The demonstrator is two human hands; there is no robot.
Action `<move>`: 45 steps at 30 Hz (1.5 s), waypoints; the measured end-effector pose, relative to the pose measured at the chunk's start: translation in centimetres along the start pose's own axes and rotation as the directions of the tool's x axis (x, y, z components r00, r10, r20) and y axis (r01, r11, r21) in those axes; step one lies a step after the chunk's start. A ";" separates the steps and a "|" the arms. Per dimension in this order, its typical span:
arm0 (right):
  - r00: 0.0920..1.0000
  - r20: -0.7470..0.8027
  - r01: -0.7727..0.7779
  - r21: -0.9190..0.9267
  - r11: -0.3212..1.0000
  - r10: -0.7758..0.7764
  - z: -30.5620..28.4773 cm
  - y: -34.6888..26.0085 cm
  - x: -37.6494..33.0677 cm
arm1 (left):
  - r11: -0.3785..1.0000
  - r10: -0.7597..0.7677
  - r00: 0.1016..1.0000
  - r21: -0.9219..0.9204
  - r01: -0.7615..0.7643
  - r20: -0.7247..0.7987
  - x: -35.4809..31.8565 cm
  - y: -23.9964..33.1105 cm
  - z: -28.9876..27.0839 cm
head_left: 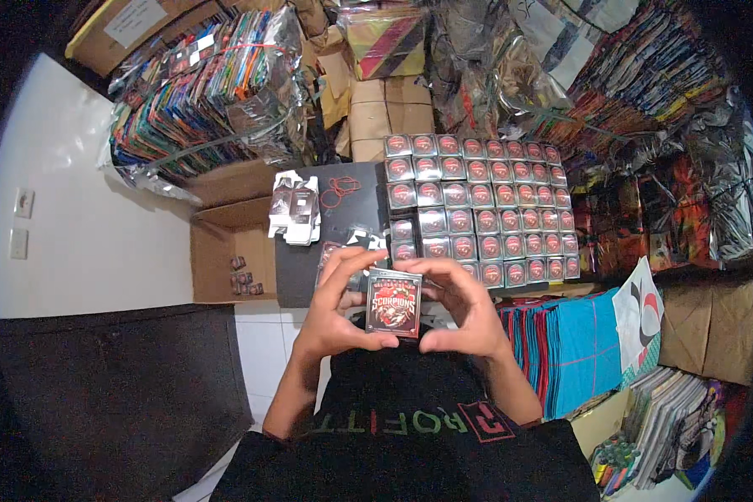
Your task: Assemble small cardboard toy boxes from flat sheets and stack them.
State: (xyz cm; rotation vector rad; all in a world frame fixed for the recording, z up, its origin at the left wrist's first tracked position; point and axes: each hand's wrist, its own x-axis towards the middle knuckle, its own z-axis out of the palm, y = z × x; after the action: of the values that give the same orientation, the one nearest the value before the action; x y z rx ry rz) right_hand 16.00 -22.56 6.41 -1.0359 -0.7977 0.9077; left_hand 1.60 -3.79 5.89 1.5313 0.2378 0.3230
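Between my two hands, close in front of my chest, is a small black box (pixel 394 306) with red and white print on the side that faces up. My left hand (pixel 333 311) grips its left side, thumb at the lower corner and fingers along the upper edge. On the right side, my right hand (pixel 467 311) curls around it with fingers at the top edge and the thumb low. Just beyond my hands, clear plastic wrapping (pixel 361 243) lies on the dark table (pixel 343 197), partly hidden by my left fingers.
Rows of small boxes with round red labels (pixel 477 197) cover the table's right side. Flattened white and black cartons (pixel 295 209) and red rubber bands (pixel 340 191) lie at left. An open cardboard box (pixel 217 238) stands further left. Wrapped fabric stacks (pixel 201 109) and blue folded cloth (pixel 590 347) surround the table.
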 end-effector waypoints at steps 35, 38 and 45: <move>0.984 -0.103 0.107 -0.298 0.949 -0.143 0.3 2.4 -0.4 | 0.994 0.090 0.995 0.063 -0.093 0.049 -0.1 -1.8 0.2; 0.984 -0.024 0.151 -0.406 0.901 -0.175 -0.8 3.6 -0.2 | 0.924 -0.157 0.987 -0.346 0.159 0.034 0.1 -2.8 0.2; 0.989 -0.070 0.063 -0.587 0.807 -0.128 -1.2 3.2 0.4 | 0.967 -0.189 0.982 -0.175 0.183 -0.020 0.7 -3.9 -0.7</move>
State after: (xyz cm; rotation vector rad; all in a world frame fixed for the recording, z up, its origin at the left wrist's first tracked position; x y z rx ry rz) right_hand 16.45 -21.83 3.03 -1.5532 -1.0622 0.5113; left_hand 2.25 -2.90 1.96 1.3218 0.3705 0.2164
